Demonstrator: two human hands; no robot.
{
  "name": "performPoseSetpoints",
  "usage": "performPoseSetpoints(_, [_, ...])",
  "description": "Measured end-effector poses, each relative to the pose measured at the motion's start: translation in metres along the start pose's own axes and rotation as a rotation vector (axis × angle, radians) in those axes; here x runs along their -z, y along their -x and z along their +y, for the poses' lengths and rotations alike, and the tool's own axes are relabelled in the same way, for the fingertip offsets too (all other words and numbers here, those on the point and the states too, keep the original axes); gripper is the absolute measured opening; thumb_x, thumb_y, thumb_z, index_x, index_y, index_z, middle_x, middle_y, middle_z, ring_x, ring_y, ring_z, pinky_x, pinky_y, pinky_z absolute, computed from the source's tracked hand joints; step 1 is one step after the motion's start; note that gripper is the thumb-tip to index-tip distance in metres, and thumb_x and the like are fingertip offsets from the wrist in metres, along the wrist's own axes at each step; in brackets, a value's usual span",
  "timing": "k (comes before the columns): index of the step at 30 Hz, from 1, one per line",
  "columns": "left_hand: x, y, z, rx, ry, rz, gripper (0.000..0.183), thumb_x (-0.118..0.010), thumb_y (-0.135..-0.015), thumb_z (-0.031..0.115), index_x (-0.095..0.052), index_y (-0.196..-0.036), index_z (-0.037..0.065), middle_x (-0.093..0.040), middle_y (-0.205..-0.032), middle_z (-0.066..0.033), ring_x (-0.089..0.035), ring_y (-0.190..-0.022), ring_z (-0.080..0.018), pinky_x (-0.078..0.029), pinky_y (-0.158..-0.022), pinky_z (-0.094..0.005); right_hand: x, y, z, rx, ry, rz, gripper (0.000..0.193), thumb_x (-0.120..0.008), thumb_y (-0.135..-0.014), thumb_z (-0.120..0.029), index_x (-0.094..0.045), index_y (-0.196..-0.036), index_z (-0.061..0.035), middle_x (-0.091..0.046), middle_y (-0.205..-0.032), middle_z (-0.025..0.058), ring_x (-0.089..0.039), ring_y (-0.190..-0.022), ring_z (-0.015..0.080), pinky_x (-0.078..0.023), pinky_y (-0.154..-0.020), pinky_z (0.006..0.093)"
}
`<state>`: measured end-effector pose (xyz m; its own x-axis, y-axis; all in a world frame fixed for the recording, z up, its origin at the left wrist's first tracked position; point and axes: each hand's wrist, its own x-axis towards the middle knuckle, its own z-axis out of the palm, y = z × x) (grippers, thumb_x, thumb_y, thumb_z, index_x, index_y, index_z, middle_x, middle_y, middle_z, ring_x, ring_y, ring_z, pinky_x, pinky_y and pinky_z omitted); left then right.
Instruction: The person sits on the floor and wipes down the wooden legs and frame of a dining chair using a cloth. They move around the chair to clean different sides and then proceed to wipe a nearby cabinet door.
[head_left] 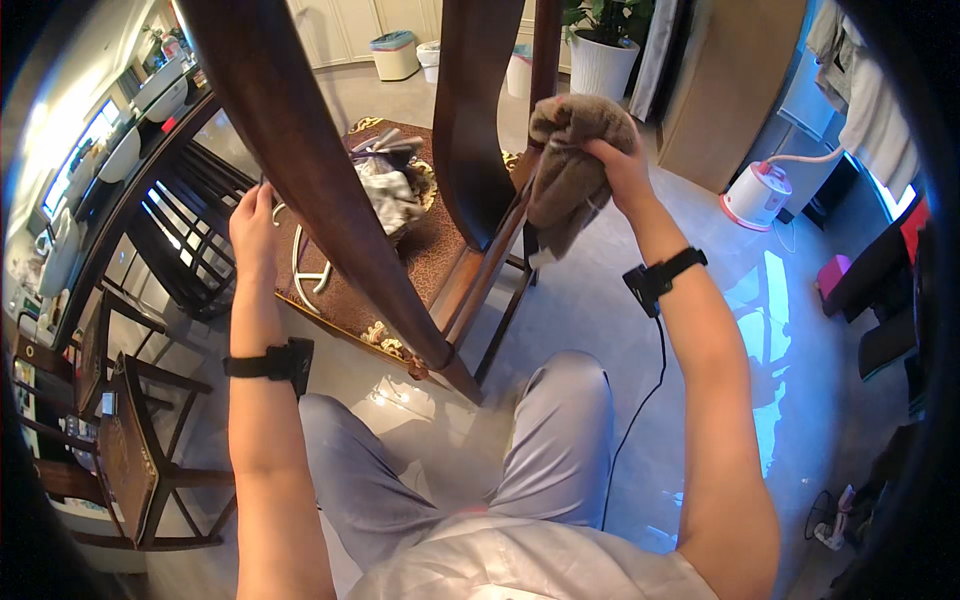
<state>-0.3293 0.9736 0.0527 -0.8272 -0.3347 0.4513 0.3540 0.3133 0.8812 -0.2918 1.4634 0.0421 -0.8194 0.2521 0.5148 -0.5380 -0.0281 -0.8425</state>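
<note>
My right hand (620, 175) grips a folded brown cloth (575, 165), thumb on its near face, beside the rear frame of a dark wooden chair (335, 190). My left hand (255, 228) is raised by the chair's left post, its fingertips pinched together. Whatever those fingers hold, if anything, is too small to make out. Between the posts stands the curved back slat (472, 130). A brown patterned seat cushion (425, 270) with gold trim carries a crumpled grey-and-white bundle (390, 190). Pale curved tubing (312, 278) lies at the cushion's left.
Dark chairs (140, 440) and a long table (90, 260) line the left side. Small bins (395, 58) and a white plant pot (603, 68) stand at the back. A white-and-pink appliance (757, 195) with a hose sits at right, near hanging clothes (880, 110). A black cable (640, 410) hangs from my right wrist strap.
</note>
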Motion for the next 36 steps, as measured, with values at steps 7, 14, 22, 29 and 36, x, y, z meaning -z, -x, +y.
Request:
performPoseSetpoints(7, [0.006,0.009,-0.097,0.427,-0.104,-0.185,0.027,-0.058,-0.094,0.021,-0.064,-0.114,0.005,-0.056,-0.084,-0.0045,-0.053,-0.072,-0.0166,-0.043,-0.062,-0.0302,-0.021,0.028,0.022,0.533,0.847,-0.018,0.069,-0.072,-0.067,-0.003,-0.048,-0.13,-0.0126,-0.05,-0.131,0.0152,-0.056,-0.113,0.0365,-0.047,-0.098,0.0434])
performPoseSetpoints(14, [-0.033,0.108,0.02,-0.157,-0.109,-0.083,0.046,-0.064,-0.089,0.024,-0.052,-0.123,-0.003,-0.054,-0.123,-0.0178,-0.053,-0.112,-0.0325,-0.039,-0.1,-0.0387,-0.019,0.016,0.045,0.156,1.288,-0.394,0.07,-0.071,-0.073,-0.003,-0.051,-0.131,-0.0359,-0.052,-0.132,0.0018,-0.06,-0.107,0.0307,-0.053,-0.089,0.0411])
performPoseSetpoints(22, [-0.043,0.203,0.086,-0.26,0.472,-0.256,0.063,-0.045,-0.1,0.044,-0.029,-0.142,0.0,-0.048,-0.129,-0.0123,-0.048,-0.12,-0.0213,-0.037,-0.103,-0.0366,-0.011,-0.006,0.034,0.182,0.309,0.268,0.062,-0.068,-0.075,-0.006,-0.046,-0.132,-0.0035,-0.05,-0.128,0.018,-0.053,-0.118,0.0342,-0.042,-0.103,0.0405])
performPoseSetpoints(29, [-0.055,0.173,0.163,-0.1,0.738,-0.391,0.058,-0.047,-0.099,0.051,-0.051,-0.121,-0.002,-0.06,-0.08,-0.0061,-0.058,-0.067,-0.0133,-0.049,-0.064,-0.0251,-0.116,-0.01,-0.22,1.193,0.487,0.318,0.067,-0.073,-0.08,-0.008,-0.039,-0.138,-0.0013,-0.046,-0.134,0.0152,-0.049,-0.121,0.0285,-0.039,-0.103,0.038])
performPoseSetpoints(36, [-0.062,0.176,0.165,-0.127,0.752,-0.406,0.045,-0.043,-0.103,0.045,-0.053,-0.116,0.003,-0.059,-0.08,-0.0038,-0.055,-0.066,-0.0107,-0.047,-0.061,-0.0239,-0.147,-0.1,-0.325,1.04,0.237,0.267,0.045,-0.068,-0.078,-0.017,-0.057,-0.12,-0.0051,-0.061,-0.116,0.0186,-0.058,-0.108,0.035,-0.045,-0.096,0.0428])
